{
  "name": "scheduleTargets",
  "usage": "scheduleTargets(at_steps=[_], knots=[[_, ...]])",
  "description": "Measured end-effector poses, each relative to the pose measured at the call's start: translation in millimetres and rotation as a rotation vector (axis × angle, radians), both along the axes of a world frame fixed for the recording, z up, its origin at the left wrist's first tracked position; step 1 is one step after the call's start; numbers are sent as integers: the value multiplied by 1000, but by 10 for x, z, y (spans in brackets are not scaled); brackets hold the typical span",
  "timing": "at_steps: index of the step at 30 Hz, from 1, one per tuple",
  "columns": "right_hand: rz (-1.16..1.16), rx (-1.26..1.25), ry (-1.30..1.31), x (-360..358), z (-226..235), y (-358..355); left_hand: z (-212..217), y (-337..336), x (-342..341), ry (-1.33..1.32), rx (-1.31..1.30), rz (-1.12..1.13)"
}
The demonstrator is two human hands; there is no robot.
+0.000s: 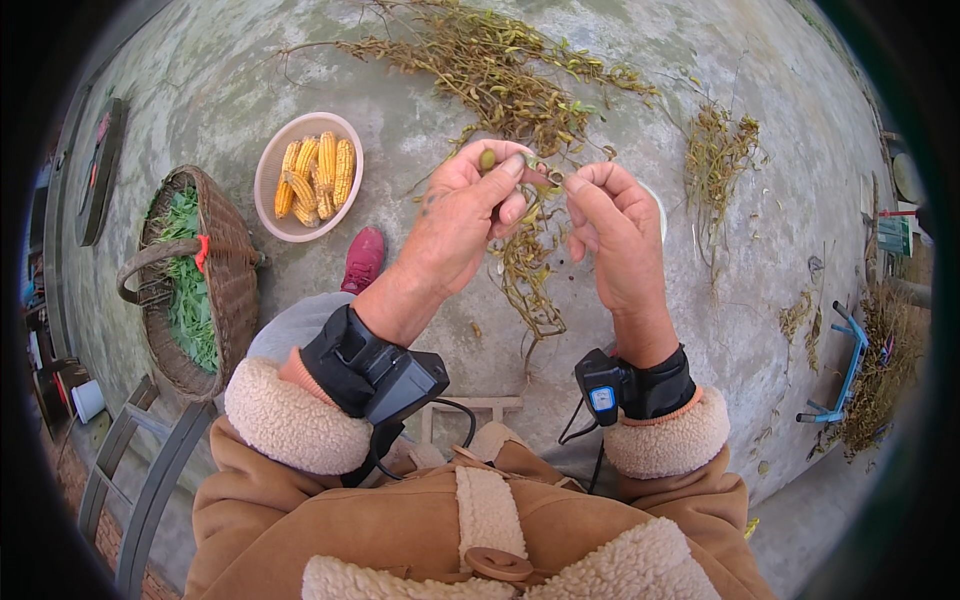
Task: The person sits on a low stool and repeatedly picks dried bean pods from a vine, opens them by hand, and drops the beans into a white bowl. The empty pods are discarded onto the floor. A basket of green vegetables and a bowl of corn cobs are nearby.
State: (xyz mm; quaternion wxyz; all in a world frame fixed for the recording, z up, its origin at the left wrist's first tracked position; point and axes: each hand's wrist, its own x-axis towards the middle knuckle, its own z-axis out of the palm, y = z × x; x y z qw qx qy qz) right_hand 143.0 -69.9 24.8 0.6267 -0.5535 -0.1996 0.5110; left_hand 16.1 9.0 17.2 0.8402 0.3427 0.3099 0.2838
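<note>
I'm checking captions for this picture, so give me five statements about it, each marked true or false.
1. Corn cobs lie in a round basin. True.
2. The woven basket holds apples. False: it holds green leaves.
3. A green pod shows at the left hand. True.
4. The right hand rests on the corn cobs. False: it is raised beside the left hand.
5. The visible shoe is blue. False: it is dark pink.

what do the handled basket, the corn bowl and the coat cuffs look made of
Basket: plant strips, perhaps bamboo or wicker; matte brown, visibly woven.
Corn bowl: probably plastic; pale pink, smooth-looking, thin-rimmed.
Coat cuffs: fleece, synthetic or wool, hard to tell; cream, soft-looking, curly nap.
</note>
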Motion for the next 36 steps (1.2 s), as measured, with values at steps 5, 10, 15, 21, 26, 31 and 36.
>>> scheduleTargets(at_steps=[5,10,15,21,26,31,36], knots=[[-60,8,38,38,-10,-1,6,41,-22,-45,-22,58],[-15,-20,-31,40,-5,-6,5,33,-22,-17,16,35],[-24,-25,-86,26,-13,-2,17,27,-20,7,14,23],[-32,-11,-336,27,-50,3,43,19,-14,9,-10,33],[-11,-58,-429,21,-40,2,47,32,-27,22,-24,15],[5,-27,-504,-16,-52,3,-1,55,-46,-30,-88,-9],[7,53,-718,-52,-90,-14,-55,51,-55,-99,-188,-13]])
